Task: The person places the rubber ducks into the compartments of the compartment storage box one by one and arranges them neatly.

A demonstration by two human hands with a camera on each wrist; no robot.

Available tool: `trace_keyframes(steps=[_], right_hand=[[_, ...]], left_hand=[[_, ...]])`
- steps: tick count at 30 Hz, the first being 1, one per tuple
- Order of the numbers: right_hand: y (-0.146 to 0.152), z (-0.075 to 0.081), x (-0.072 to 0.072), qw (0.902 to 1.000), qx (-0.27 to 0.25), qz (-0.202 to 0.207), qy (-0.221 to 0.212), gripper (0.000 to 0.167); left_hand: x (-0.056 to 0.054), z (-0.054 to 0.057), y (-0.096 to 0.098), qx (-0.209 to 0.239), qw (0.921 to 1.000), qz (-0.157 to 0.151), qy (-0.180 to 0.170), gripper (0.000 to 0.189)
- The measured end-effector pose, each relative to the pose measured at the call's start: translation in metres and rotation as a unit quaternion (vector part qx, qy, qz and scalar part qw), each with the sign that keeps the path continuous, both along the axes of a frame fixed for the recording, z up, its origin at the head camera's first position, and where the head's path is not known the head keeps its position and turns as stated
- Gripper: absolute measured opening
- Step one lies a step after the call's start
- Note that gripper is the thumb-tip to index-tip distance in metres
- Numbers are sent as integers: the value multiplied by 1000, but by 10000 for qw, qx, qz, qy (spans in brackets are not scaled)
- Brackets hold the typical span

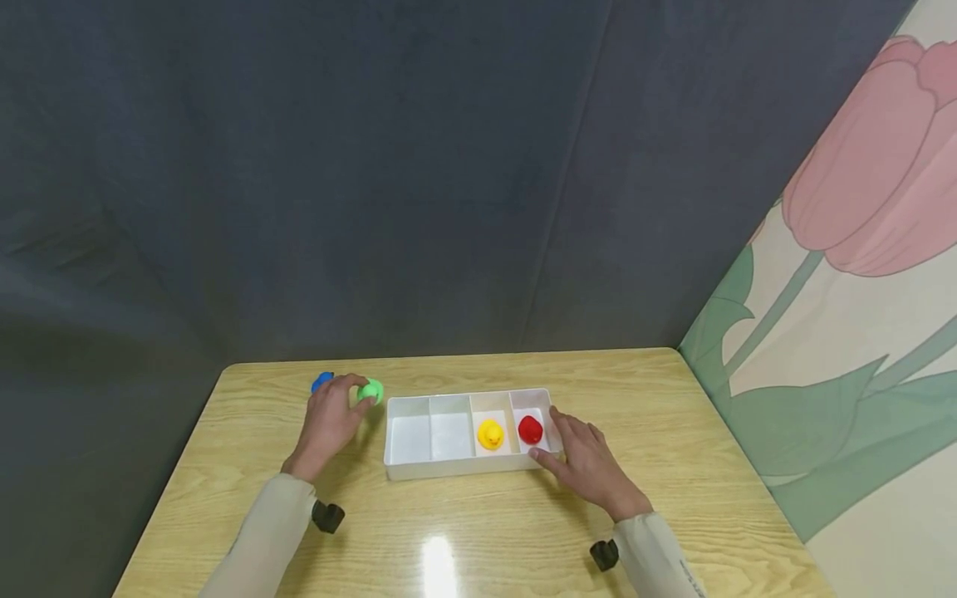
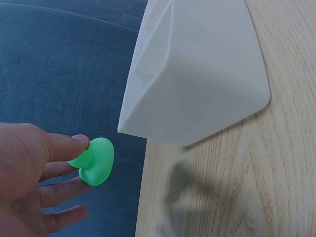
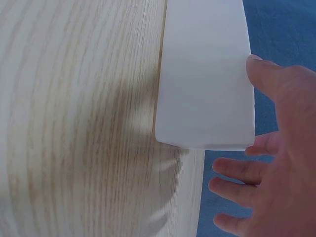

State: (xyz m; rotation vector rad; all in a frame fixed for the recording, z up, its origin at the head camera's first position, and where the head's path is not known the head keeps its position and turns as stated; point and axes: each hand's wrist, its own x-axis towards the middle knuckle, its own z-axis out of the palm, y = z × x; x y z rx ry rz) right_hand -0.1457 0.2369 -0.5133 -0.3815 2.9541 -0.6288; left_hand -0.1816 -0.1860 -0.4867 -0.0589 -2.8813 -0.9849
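My left hand pinches a small green rubber duck between thumb and fingers, just beyond the left end of a white tray in the head view. In the left wrist view the green duck hangs off the fingertips, apart from the tray wall. A blue toy lies behind this hand, partly hidden by it. My right hand rests at the tray's right end, thumb on the front rim, index finger at the end wall, other fingers loosely extended. A yellow duck and a red toy sit in the two right compartments.
The tray stands on a light wooden table, its two left compartments holding nothing. A dark curtain rises along the table's back edge. To the right is a wall covering with a tulip print.
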Motion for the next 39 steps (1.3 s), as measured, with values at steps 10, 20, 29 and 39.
trace_keyframes(steps=[10,20,29,39], right_hand=[[-1,2,0,10000,48,-48,-53,88],[-1,2,-1,9999,73,-45,-99,89],[-1,1,0,9999,91,-43,-44,88],[-1,2,1,9998,139,13,116,84]], left_hand=[[0,2,0,-25,10000,-40,18,41],[0,2,2,-50,10000,-72,37,38],[1,7,7,2,9998,-147,127,38],[4,16,16,-32,9988,-295,399,35]])
